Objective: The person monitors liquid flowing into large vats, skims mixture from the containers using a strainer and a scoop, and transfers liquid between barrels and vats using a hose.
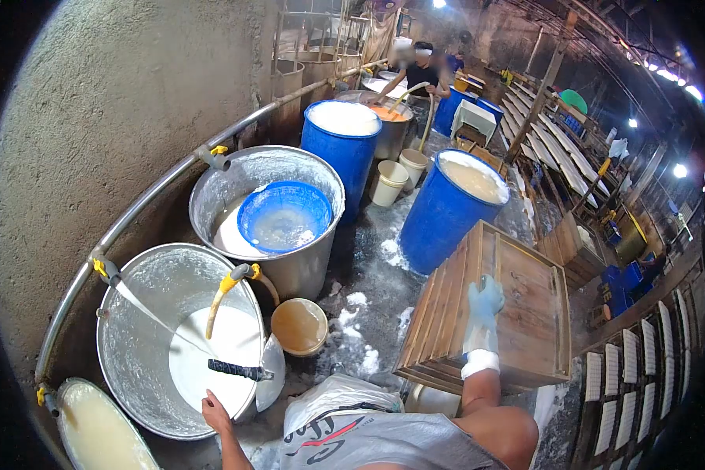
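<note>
My left hand (pixel 216 413) is bare and hangs near the front rim of a large metal vat (pixel 133 329). Its fingers look loosely bent, with nothing visible in them. White liquid (pixel 204 352) lies in the vat, and a stream of water (pixel 153 313) runs in from a tap. Just beyond that hand, a black-wrapped handle (pixel 235 369) juts over the vat from a pale round scoop (pixel 271 376) at the rim. My right hand (pixel 486 301), in a pale glove, rests with fingers extended on a stack of wooden trays (pixel 446 313).
Blue drums (pixel 446 219) with pale contents stand ahead. Another metal vat (pixel 321 258) holds a blue basin (pixel 286 215). A small bucket (pixel 299 327) sits on the wet, white-spattered floor (pixel 360 313). A pipe (pixel 164 184) follows the wall. Farther back, a person (pixel 421 74) handles a hose.
</note>
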{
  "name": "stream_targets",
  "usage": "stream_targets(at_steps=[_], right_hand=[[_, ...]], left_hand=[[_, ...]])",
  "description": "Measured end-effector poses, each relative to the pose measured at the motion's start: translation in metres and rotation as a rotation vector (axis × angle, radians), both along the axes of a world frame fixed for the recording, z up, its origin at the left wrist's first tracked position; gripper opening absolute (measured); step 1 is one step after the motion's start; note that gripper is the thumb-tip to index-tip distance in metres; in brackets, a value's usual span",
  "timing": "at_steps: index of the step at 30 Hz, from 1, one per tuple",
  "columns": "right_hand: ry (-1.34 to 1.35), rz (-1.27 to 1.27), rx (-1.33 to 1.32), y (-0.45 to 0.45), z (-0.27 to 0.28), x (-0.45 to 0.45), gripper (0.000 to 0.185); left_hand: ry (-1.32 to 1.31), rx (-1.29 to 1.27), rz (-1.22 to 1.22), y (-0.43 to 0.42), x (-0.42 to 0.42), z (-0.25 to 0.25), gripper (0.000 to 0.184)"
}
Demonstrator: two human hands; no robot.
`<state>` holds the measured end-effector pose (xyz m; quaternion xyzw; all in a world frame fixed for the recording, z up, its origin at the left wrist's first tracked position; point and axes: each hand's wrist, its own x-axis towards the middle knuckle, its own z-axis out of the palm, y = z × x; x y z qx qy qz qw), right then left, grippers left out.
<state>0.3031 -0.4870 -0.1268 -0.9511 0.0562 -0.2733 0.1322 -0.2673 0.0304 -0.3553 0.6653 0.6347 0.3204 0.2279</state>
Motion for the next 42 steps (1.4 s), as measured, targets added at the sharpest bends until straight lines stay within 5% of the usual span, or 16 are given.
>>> stream_targets(at_steps=[42], right_hand=[[-0.087,-0.019,-0.074,-0.002,-0.005,0.002,0.051]], left_hand=[[0.056,-0.023,0.012,0.001,0.001,0.004,0.061]])
